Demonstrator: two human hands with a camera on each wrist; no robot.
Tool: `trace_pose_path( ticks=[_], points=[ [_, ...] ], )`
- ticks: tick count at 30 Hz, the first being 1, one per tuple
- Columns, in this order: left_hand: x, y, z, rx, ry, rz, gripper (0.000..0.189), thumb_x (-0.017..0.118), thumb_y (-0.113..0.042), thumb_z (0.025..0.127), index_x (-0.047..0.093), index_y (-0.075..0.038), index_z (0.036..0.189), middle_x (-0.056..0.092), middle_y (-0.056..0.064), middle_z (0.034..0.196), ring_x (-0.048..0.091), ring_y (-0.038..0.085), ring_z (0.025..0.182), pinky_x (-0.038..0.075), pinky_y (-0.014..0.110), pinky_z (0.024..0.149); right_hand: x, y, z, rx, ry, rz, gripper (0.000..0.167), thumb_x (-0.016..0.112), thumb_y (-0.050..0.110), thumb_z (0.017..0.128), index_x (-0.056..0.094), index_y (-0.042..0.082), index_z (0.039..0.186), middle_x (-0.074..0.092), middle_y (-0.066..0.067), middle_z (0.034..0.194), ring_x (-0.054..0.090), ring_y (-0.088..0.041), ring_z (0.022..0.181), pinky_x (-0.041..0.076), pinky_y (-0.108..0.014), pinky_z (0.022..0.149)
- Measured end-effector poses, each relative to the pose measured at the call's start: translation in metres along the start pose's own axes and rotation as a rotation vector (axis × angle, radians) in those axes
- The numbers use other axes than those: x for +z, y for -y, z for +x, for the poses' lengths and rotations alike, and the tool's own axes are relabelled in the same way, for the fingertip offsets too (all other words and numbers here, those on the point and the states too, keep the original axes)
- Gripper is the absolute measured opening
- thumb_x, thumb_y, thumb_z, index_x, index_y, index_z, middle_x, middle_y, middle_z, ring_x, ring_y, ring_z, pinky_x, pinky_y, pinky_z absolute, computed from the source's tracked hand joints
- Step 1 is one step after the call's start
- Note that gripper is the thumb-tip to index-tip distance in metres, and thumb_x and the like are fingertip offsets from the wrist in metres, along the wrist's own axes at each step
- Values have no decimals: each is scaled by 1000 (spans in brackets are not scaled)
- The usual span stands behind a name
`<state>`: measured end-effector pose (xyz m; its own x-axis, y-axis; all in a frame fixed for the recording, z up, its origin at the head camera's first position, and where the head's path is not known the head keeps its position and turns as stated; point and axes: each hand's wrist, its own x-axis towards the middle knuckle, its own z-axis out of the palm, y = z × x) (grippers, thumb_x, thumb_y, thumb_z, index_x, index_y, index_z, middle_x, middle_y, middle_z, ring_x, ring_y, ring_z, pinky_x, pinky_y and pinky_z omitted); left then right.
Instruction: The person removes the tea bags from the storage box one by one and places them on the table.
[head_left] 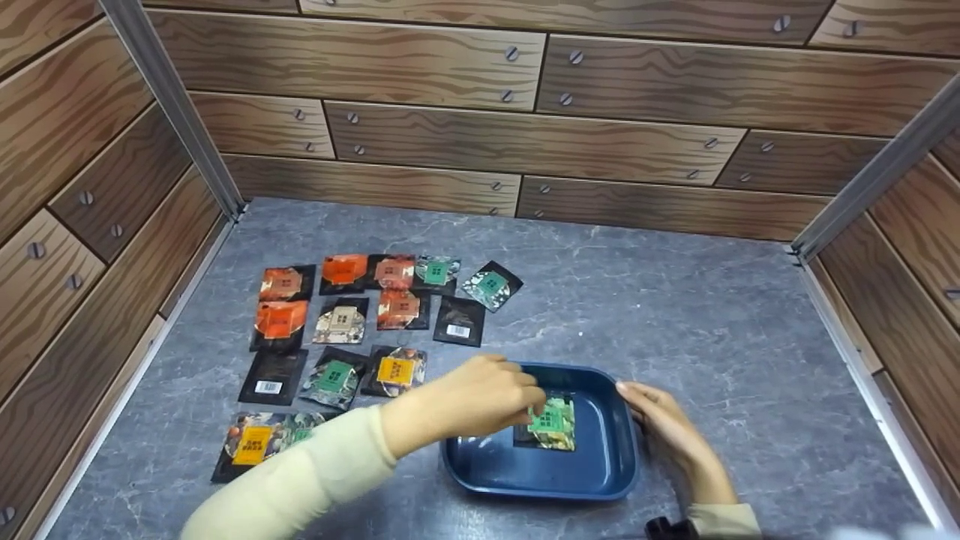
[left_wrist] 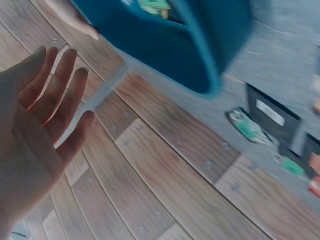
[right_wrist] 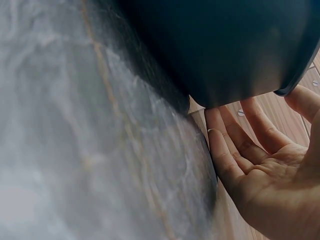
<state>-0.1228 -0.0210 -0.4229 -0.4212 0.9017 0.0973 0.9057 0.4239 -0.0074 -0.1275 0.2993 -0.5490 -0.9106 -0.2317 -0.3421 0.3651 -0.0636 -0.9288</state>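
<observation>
A dark blue rectangular tray [head_left: 555,491] with raised walls stands on the table. Inside it lies a black sachet with a green label [head_left: 561,426]. Over the tray's left side hangs my left hand [head_left: 491,396]; the left wrist view shows its fingers [left_wrist: 62,82] spread and relaxed, holding nothing. My right hand [head_left: 671,427] holds the tray at its right side, thumb at the rim and the other fingers [right_wrist: 230,135] against the outer wall. Left of the tray lie several sachets, among them one with a yellow label [head_left: 395,370] and one face-down with a barcode [head_left: 459,321].
Orange-labelled sachets [head_left: 281,321] lie in rough rows on the grey marbled table [head_left: 712,322]. Two overlapping sachets [head_left: 253,444] are partly covered by my left sleeve [head_left: 300,480]. Wood-patterned walls [head_left: 420,135] close off the back and both sides.
</observation>
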Motion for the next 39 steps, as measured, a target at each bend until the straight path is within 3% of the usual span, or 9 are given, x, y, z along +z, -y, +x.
trace_pose_path(
  ticks=[6, 16, 21, 27, 32, 39],
  points=[
    [2, -9, 29, 37, -2, 35, 16, 67, -37, 94, 72, -27, 105, 70, -14, 100, 63, 6, 91, 47, 21, 81, 0, -1, 1, 10, 3, -14, 35, 59, 31, 100, 65, 2, 120, 70, -8, 107, 66, -19, 95, 55, -34, 85],
    [21, -29, 69, 42, 174, 54, 21, 67, -41, 93, 72, -33, 111, 68, -18, 110, 60, 6, 97, 45, 21, 81, -1, 2, 1, -5, -15, -71, 33, 58, 30, 101, 66, 3, 117, 68, -5, 107, 65, -18, 100, 53, -31, 88],
    [32, -32, 86, 11, 263, 77, 22, 69, -38, 93, 71, -37, 115, 67, -18, 114, 60, 6, 102, 45, 24, 85, 0, 1, 1, -19, -11, -72, 31, 58, 29, 101, 67, 3, 116, 68, -5, 108, 64, -17, 101, 52, -31, 90],
    [54, -37, 99, -29, 370, 154, 29, 76, -37, 86, 70, -40, 114, 65, -18, 117, 58, 6, 105, 45, 24, 85, 0, 0, 2, -19, -20, -39, 27, 58, 28, 101, 68, 6, 113, 69, -4, 105, 65, -18, 99, 53, -32, 90],
    [68, -41, 107, -107, 465, 274, 41, 76, -47, 83, 67, -39, 122, 61, -15, 124, 55, 8, 109, 44, 25, 84, 1, -1, 2, -14, -20, -19, 24, 59, 28, 100, 68, 8, 111, 69, -3, 104, 66, -18, 99, 53, -35, 91],
    [79, -44, 108, -113, 501, 415, 56, 69, -56, 84, 54, -42, 136, 53, -16, 133, 52, 6, 114, 41, 26, 88, 0, 0, 1, -2, 5, -29, 25, 57, 27, 101, 65, 7, 114, 70, -4, 106, 66, -17, 101, 54, -35, 90]
  ],
)
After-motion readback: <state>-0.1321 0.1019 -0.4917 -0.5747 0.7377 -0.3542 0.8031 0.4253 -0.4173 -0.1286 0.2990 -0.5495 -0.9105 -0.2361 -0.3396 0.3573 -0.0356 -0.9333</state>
